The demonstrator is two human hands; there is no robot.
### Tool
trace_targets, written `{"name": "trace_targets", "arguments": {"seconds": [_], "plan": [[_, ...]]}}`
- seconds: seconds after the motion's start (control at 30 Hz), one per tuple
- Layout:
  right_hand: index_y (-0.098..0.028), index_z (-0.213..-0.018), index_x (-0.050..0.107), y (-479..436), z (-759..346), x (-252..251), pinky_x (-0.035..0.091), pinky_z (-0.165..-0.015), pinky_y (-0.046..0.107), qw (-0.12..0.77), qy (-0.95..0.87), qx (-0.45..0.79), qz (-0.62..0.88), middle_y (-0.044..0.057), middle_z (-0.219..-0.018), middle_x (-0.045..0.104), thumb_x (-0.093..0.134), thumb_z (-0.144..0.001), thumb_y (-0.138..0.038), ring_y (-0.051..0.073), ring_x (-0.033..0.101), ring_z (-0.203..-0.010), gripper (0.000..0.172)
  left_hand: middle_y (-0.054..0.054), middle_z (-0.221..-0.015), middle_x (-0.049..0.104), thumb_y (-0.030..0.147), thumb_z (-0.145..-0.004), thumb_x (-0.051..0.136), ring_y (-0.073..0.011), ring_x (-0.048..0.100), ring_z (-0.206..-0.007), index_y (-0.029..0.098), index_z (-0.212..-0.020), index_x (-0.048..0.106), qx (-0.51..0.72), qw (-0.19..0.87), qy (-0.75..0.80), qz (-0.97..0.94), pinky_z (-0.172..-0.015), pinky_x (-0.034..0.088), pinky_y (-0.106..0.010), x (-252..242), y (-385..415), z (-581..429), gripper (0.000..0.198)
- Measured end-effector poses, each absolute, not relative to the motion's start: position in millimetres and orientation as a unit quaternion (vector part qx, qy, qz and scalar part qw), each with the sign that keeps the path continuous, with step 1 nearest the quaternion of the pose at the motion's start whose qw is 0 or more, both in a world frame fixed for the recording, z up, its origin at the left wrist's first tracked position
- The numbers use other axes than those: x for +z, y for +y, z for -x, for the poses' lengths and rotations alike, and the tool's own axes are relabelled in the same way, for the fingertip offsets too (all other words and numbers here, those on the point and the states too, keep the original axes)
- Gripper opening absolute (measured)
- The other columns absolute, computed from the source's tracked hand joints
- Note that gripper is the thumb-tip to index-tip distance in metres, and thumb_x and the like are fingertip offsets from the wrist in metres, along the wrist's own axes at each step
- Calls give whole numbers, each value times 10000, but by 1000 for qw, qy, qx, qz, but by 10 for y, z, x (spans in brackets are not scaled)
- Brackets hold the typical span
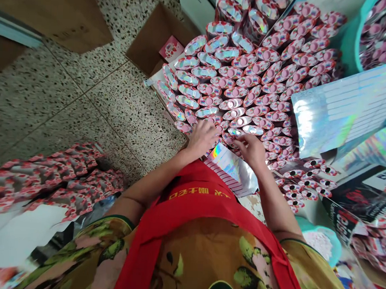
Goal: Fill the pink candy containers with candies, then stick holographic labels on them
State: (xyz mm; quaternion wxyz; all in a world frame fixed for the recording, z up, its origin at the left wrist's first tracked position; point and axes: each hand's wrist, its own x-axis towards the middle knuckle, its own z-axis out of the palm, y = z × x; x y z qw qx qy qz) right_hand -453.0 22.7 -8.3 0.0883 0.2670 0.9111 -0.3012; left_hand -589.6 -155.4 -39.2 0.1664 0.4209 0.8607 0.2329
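A big cluster of upright opened pink-and-white pouches (247,74) fills the middle and upper right. My left hand (202,138) rests on the near edge of this cluster, fingers curled over the pouches there. My right hand (252,148) is beside it, fingers bent in a pinch on one of the nearest pouches (236,142). A flat silvery holographic bag (233,169) lies just below both hands, against my red apron (190,212).
Speckled floor tiles (86,93) spread to the left. Flat pink pouches (51,176) are stacked at lower left. An open cardboard box (159,40) sits behind the cluster. Large holographic sheets (344,112) lie at right, with teal tubs (351,45) of more pouches.
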Motion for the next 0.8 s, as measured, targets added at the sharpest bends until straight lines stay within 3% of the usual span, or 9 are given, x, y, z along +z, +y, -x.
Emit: {"name": "trace_targets", "arguments": {"seconds": [0.13,0.33,0.5,0.63,0.8], "plan": [[-194,-1066,720,-31,4231,-273,446,-841,365,85,930,-260,-247,111,-1047,686,642,-958,-417,274,586,-1011,259,-102,-1276,601,344,-933,682,-311,480,-1185,229,-1070,732,145,200,827,-506,-930,410,-449,-416,-1484,5666,185],[-204,-1040,749,-193,4332,-338,403,-907,403,68,938,-241,-238,108,-1034,710,573,-1000,-391,297,543,-1027,260,-85,-1206,650,335,-950,664,-279,510,-1135,216,-942,728,159,162,838,-497,-897,408,-421,-502,-1494,5646,136],[-174,-983,741,-172,4342,-311,393,-884,379,107,925,-285,-228,102,-980,730,521,-1002,-284,263,570,-931,247,-74,-1163,712,281,-1036,508,-252,562,-1117,249,-1178,711,181,98,793,-573,-939,401,-428,-573,-1604,5552,249],[-161,-955,735,-172,4376,-302,401,-848,364,125,913,-299,-249,111,-950,726,518,-977,-267,265,579,-926,242,-93,-1246,724,207,-1058,424,-234,608,-1145,200,-1286,664,176,59,752,-633,-962,420,-419,-663,-1762,5483,331],[-165,-922,726,-193,4400,-315,410,-844,365,119,912,-295,-258,114,-949,728,518,-968,-267,271,588,-936,236,-91,-1299,712,262,-1041,497,-245,618,-1191,218,-1128,711,202,47,738,-642,-963,440,-425,-682,-2045,5478,236]]}}
